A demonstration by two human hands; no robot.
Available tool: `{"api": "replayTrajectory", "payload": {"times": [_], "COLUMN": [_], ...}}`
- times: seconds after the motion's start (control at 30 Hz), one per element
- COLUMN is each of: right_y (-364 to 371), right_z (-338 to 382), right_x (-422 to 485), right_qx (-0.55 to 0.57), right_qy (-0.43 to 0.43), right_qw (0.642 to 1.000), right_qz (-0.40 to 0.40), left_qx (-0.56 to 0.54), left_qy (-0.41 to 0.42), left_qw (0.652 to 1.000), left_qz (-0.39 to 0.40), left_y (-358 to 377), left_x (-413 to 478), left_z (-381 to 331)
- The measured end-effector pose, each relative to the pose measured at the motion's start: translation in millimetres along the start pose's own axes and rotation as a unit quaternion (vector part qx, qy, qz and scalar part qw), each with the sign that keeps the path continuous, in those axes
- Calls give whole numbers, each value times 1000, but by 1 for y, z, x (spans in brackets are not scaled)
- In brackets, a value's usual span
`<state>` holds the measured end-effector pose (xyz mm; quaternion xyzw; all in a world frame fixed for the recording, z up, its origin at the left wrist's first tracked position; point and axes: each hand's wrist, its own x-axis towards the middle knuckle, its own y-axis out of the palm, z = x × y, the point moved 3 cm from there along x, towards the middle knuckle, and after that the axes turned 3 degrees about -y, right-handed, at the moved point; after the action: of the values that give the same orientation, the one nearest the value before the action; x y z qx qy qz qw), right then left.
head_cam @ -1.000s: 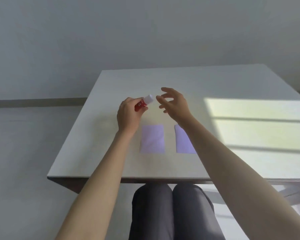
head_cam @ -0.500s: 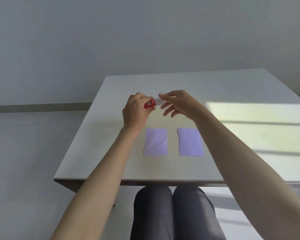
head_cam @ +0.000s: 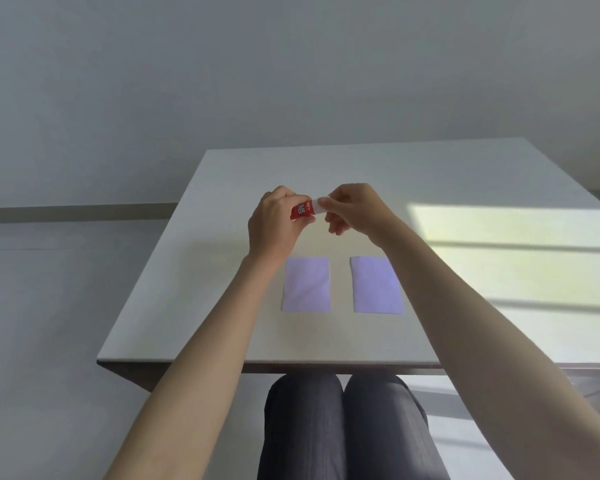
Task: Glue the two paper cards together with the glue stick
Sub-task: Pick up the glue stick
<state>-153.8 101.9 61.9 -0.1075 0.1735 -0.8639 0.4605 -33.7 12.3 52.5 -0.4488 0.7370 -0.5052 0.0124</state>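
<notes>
Glue stick (head_cam: 302, 210) sits in the left hand (head_cam: 274, 223) grip; right hand (head_cam: 354, 211) fingers pinch its cap, which may fly off onto the tabletop (head_cam: 465, 188).

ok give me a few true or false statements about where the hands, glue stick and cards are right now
1. The left hand holds the red glue stick above the table. True.
2. The right hand rests flat on a card. False: its fingers pinch the stick's white cap end.
3. The left card and right card lie side by side, apart. True.
4. One card is stacked on the other. False: both lie flat on the table with a gap between them.
5. The glue stick touches a card. False: it is held up beyond the cards.
</notes>
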Motion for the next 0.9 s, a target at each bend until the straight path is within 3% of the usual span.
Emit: {"api": "replayTrajectory", "payload": {"times": [0.1,0.17,0.3,0.47,0.63,0.8,0.9], "right_y": [-8,-18,-45,-67,-69,-69,-70], "right_z": [-2,-5,-19,-57,-88,-96,-87], "right_x": [-2,0,12,16,5,2,-1], "right_qx": [-13,-41,-205,-333,-387,-386,-431], "right_qy": [-53,-61,-55,0,62,65,49], "right_qw": [998,995,964,931,912,916,898], "right_qz": [-6,-71,-162,-146,-120,-94,-74], "left_qx": [-13,-27,-104,-147,-155,-167,-195], "left_qy": [-26,-58,-129,-132,-127,-123,-127], "left_qw": [999,998,986,980,979,978,972], "left_qz": [20,12,-4,-27,-29,-27,-28], "left_y": [3,2,-3,-10,-10,-6,-5], "left_x": [-4,-7,-8,-3,-1,-1,-1], "left_z": [9,17,34,41,46,43,38]}}
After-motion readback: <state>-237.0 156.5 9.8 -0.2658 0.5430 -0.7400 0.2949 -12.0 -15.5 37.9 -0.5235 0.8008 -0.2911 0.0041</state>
